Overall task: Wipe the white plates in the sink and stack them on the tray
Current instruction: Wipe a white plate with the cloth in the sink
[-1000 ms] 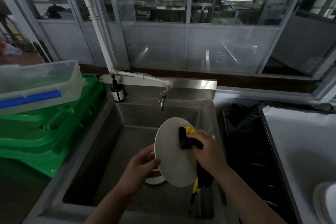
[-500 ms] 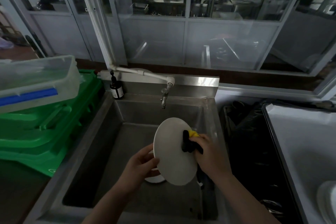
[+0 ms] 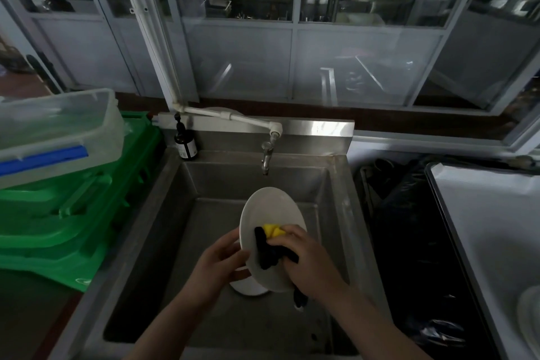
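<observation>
Over the steel sink (image 3: 163, 213) I hold a white plate (image 3: 270, 210) tilted on edge. My left hand (image 3: 219, 264) grips its left rim, thumb on the front face. My right hand (image 3: 306, 260) presses a black and yellow cloth (image 3: 270, 241) against the plate's lower face, fingers curled round the cloth. Another white plate (image 3: 248, 286) lies in the basin below, mostly hidden by the held one. At the right stands the tray (image 3: 482, 228) lined in white, with a stack of white plates (image 3: 530, 313) at the frame's edge.
A tap (image 3: 267, 155) hangs over the basin just beyond the plate. A dark soap bottle (image 3: 185, 143) stands at the sink's back left corner. Green crates (image 3: 67, 213) with a clear lidded box (image 3: 55, 131) on top fill the left side. A black bin bag (image 3: 409, 242) sits between sink and tray.
My right hand has slid the cloth from the plate's upper right part down to its lower middle. The plate and my left hand have stayed nearly still.
</observation>
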Motion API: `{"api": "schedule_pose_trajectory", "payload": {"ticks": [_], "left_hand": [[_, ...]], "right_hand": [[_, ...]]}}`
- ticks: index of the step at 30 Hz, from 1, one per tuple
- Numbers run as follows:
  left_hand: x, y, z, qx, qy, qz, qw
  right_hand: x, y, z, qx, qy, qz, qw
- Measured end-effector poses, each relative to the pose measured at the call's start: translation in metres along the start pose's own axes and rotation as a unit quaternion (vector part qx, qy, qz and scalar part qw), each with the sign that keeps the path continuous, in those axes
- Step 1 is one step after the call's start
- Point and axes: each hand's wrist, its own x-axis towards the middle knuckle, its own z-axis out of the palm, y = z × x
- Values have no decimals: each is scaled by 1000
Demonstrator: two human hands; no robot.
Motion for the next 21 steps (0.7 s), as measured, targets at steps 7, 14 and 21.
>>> {"api": "schedule_pose_trajectory", "payload": {"ticks": [7,14,21], "left_hand": [[9,0,-13,-12,7,-6,1000],[11,-1,-19,-14,-1,-10,1000],[9,7,-15,-1,10,-2,1000]], "right_hand": [[4,-16,11,76,-50,-27,996],[2,-15,17,94,-54,12,994],[1,-6,5,25,-38,18,999]]}}
